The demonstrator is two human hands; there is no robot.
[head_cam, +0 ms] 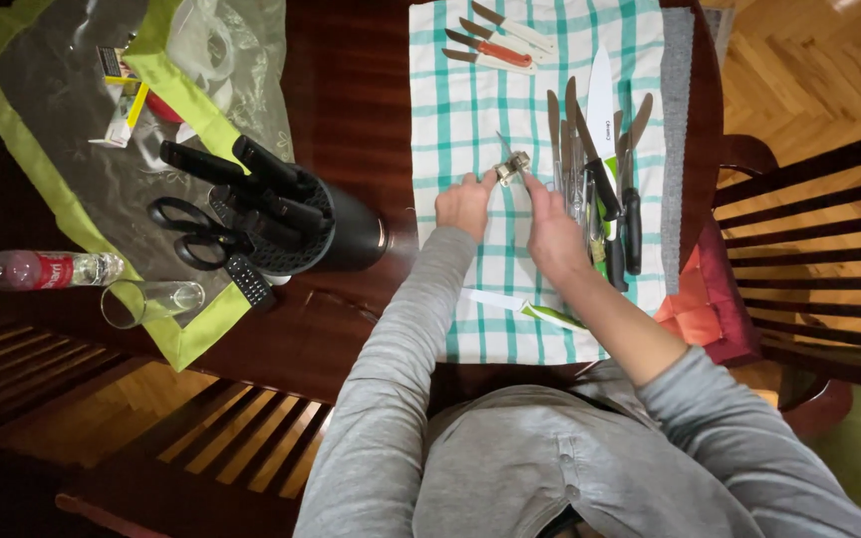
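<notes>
Two hands meet over the green-and-white checked cloth (470,110) on our dark wooden worktop (351,90). Our left hand (466,204) has its grip pinched on a small metal tool (511,167), holding it just above the cloth, with a thin blade rising from it. Our right hand (552,231) rests just beside that tool, fingers curled down toward the cloth; whether its grip is pressed on anything we cannot tell. Just right of it lies a row of knives (605,169) with dark handles, one with a white blade. Three smaller knives (495,42) lie at the far end of the cloth, and a green-handled knife (525,307) lies near our right forearm. Left of the cloth stands a black knife block (296,224) holding scissors (191,229), with an empty glass (151,299) and a bottle (37,269) lying beyond it.
</notes>
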